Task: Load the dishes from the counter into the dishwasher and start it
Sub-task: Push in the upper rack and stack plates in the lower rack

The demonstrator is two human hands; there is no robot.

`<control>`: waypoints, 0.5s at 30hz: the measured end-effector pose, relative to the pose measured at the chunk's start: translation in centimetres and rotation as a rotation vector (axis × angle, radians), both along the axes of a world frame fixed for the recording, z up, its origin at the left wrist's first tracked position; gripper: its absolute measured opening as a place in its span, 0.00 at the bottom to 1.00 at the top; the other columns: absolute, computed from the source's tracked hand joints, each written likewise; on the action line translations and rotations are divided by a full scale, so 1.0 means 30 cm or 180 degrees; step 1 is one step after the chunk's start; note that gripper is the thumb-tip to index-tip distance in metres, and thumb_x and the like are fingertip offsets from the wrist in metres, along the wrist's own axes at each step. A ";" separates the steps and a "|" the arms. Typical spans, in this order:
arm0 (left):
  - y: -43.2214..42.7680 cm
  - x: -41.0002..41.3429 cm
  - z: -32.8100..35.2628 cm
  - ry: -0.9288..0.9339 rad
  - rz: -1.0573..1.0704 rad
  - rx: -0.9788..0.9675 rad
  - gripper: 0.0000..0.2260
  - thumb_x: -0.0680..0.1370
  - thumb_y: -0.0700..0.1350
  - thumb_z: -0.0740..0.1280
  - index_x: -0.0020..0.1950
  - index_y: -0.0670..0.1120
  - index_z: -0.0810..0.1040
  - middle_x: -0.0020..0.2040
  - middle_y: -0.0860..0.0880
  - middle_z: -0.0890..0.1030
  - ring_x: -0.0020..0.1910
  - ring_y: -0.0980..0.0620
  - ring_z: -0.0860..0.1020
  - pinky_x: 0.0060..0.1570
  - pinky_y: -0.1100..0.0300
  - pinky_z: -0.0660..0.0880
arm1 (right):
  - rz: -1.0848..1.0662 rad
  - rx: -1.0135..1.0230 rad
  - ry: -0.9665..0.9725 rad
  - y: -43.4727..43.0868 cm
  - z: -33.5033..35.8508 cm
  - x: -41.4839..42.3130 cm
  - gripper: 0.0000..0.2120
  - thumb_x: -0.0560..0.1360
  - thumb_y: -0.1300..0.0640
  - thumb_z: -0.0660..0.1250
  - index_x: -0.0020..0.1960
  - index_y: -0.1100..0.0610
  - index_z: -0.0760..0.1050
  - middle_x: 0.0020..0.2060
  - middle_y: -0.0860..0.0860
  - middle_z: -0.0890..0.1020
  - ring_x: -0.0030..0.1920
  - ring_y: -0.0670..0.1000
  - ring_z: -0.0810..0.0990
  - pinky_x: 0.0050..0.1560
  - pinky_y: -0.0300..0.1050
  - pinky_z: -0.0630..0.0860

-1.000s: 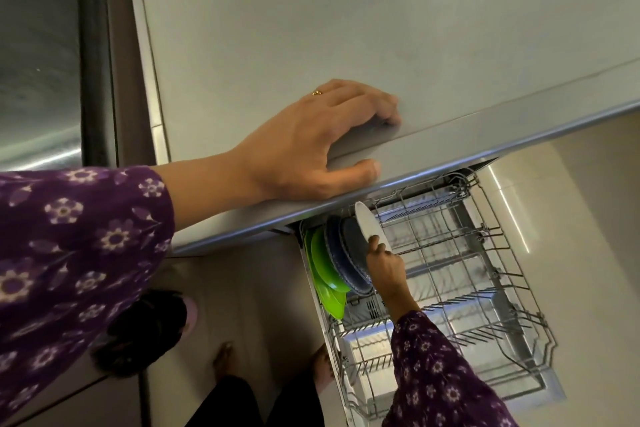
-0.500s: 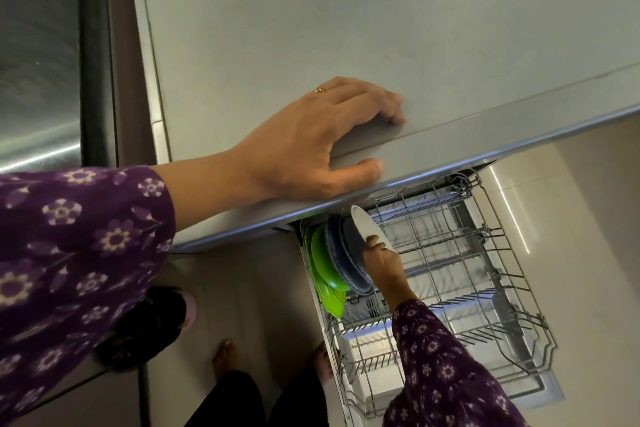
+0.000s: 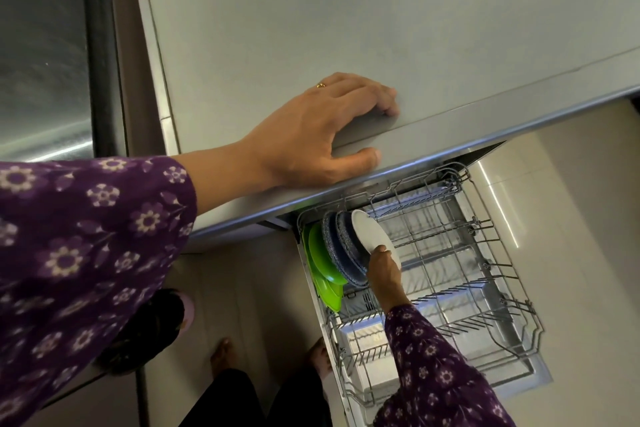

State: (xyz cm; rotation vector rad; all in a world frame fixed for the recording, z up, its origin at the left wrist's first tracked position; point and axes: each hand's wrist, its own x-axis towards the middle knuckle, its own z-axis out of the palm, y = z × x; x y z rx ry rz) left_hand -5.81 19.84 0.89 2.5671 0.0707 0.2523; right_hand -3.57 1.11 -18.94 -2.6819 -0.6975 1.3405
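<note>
White plate (image 3: 372, 234) seemingly hides fingers of right hand (image 3: 383, 274)

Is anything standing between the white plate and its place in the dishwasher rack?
Nothing visible. The right hand holds the white plate in the rack, right beside the blue plates; the wires on its other side are bare.

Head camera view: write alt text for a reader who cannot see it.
The right hand holds a round white plate in the wire dishwasher rack, beside blue speckled plates and green plates. The left hand rests on the grey counter.
</note>
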 end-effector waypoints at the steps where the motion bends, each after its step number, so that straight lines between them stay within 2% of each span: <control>1: -0.002 -0.002 0.002 0.0002 -0.0009 -0.0009 0.19 0.73 0.49 0.69 0.62 0.46 0.75 0.65 0.51 0.74 0.65 0.53 0.70 0.66 0.63 0.64 | 0.0205 -0.0060 -0.0175 -0.030 -0.048 -0.004 0.19 0.82 0.66 0.42 0.71 0.71 0.56 0.68 0.67 0.66 0.67 0.62 0.68 0.65 0.51 0.64; 5: -0.010 -0.008 0.006 0.0012 -0.0011 -0.0030 0.18 0.73 0.50 0.66 0.62 0.47 0.74 0.64 0.51 0.75 0.64 0.53 0.70 0.65 0.62 0.65 | 0.0213 0.0043 -0.0502 -0.097 -0.110 -0.074 0.20 0.80 0.63 0.50 0.71 0.68 0.57 0.64 0.62 0.72 0.61 0.59 0.76 0.57 0.49 0.76; 8: -0.020 -0.021 0.016 -0.0037 0.0022 -0.0022 0.18 0.74 0.52 0.65 0.61 0.46 0.75 0.62 0.51 0.77 0.63 0.52 0.71 0.63 0.58 0.68 | 0.0272 0.0021 -0.0469 -0.074 0.002 -0.149 0.23 0.78 0.62 0.60 0.70 0.66 0.58 0.62 0.59 0.74 0.60 0.57 0.77 0.56 0.49 0.77; 11: -0.034 -0.049 0.035 -0.0105 0.0124 0.0007 0.15 0.76 0.52 0.65 0.60 0.47 0.75 0.58 0.52 0.78 0.59 0.53 0.73 0.60 0.59 0.69 | 0.0298 0.0128 -0.0410 -0.015 0.123 -0.254 0.20 0.78 0.63 0.59 0.68 0.65 0.61 0.59 0.60 0.75 0.58 0.57 0.78 0.55 0.47 0.77; 15: -0.036 -0.069 0.056 -0.0144 0.0571 0.0605 0.13 0.77 0.51 0.61 0.54 0.45 0.77 0.50 0.49 0.81 0.51 0.49 0.76 0.51 0.54 0.72 | 0.0355 0.0401 -0.0346 0.080 0.264 -0.419 0.11 0.77 0.64 0.60 0.59 0.62 0.70 0.50 0.58 0.79 0.49 0.57 0.80 0.50 0.49 0.79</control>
